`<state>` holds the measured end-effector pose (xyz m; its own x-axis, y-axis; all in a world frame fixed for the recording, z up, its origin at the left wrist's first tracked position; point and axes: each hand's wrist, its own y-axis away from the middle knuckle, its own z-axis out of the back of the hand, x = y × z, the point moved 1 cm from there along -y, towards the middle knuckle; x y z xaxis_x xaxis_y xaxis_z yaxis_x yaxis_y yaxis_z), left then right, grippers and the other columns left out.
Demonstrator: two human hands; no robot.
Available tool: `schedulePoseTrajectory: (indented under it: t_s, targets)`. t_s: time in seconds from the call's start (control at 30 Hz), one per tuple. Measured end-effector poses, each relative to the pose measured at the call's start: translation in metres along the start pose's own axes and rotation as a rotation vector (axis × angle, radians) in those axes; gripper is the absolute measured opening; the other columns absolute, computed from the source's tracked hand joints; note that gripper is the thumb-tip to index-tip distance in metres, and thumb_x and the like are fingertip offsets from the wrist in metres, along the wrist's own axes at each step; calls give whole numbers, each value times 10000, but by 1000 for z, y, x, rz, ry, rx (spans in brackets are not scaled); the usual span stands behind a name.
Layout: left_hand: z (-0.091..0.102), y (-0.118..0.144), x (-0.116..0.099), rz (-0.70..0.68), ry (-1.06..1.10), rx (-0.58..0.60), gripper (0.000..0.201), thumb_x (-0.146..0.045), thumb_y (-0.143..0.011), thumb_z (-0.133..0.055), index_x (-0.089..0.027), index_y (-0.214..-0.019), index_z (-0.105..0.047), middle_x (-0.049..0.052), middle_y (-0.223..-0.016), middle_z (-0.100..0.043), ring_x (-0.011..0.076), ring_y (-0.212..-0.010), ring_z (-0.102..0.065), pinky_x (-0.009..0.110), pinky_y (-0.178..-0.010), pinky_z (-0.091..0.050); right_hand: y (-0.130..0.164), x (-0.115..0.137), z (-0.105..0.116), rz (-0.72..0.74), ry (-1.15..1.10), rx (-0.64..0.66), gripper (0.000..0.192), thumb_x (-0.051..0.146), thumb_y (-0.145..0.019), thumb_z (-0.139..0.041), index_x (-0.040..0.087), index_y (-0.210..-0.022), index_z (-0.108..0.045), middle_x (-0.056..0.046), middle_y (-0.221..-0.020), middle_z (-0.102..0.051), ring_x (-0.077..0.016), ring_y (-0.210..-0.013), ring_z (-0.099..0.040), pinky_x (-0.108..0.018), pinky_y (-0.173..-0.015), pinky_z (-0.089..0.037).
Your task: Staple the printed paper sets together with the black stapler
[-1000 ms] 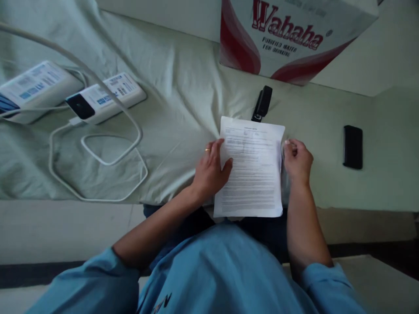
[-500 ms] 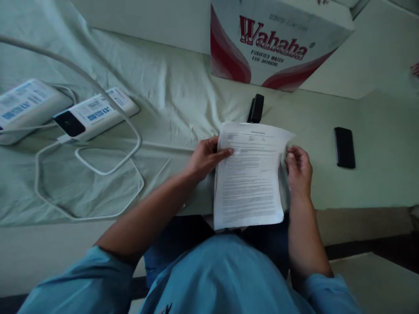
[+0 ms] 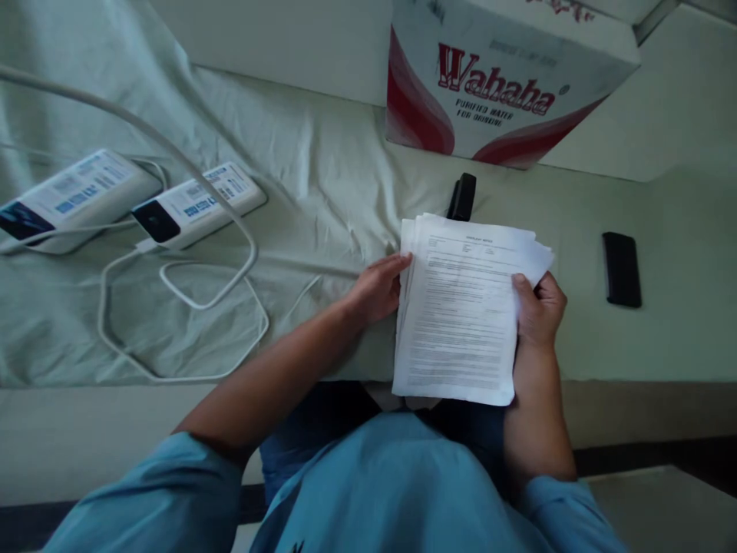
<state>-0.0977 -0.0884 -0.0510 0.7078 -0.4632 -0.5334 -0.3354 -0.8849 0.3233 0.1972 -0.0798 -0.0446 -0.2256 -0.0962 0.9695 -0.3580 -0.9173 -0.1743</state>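
A small stack of printed paper sheets (image 3: 461, 315) is held between my two hands over the table's front edge. Its sheets are slightly fanned at the top and left. My left hand (image 3: 380, 288) grips the left edge, thumb near the upper corner and fingers mostly hidden behind. On the right edge, my right hand (image 3: 540, 307) is closed with the thumb on top and the fingers behind. Just beyond the top of the sheets lies a black stapler-like object (image 3: 462, 197), its near end close to the paper.
A Wahaha water carton (image 3: 507, 84) stands at the back. To the right lies a black phone-like object (image 3: 622, 269). On the left, two white power banks (image 3: 199, 203) rest on wrinkled green cloth (image 3: 311, 184), with a looped white cable (image 3: 173, 376) beside them.
My right thumb has come down onto the front of the sheets. My left thumb has drawn back to the left edge. Sheet edges now show fanned out at the top and left.
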Motion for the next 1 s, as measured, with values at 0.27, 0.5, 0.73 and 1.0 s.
schedulePoseTrajectory:
  t_s: [0.27, 0.5, 0.73, 1.0]
  targets:
    - [10, -8, 3, 22, 31, 28, 358, -430, -930, -782, -136, -1134, -766, 162, -1030, -846, 415, -1263, -750, 536, -1131, -592, -8, -4, 4, 51, -120, -128, 440, 526, -698, -961, 209, -878, -714, 32, -823, -688, -135, -745, -623, -289, -708, -531]
    - [0, 0, -1, 24, -62, 65, 325, -322, -853, -825, -132, -1114, -782, 157, -1101, -844, 399, -1272, -744, 515, -1116, -591, -4, 2, 2, -14, -158, -36, 402, 478, -681, -977, 200, -796, -710, 42, -734, -653, -113, -682, -578, -259, -659, -496]
    - [-1, 1, 0, 45, -69, 54, 228, -253, -837, -825, -124, -1023, -800, 166, -1100, -844, 389, -1227, -762, 516, -1103, -593, -4, 3, 2, 15, -81, -7, 406, 536, -732, -941, 197, -861, -757, 29, -757, -659, -129, -696, -590, -277, -663, -498]
    - [0, 0, 2, 36, -20, 72, 258, -353, -889, -841, -119, -990, -799, 169, -1052, -845, 385, -1281, -741, 504, -1169, -556, -4, 6, 2, 8, -42, -23, 401, 543, -728, -926, 203, -879, -777, 17, -789, -702, -137, -719, -604, -286, -680, -516]
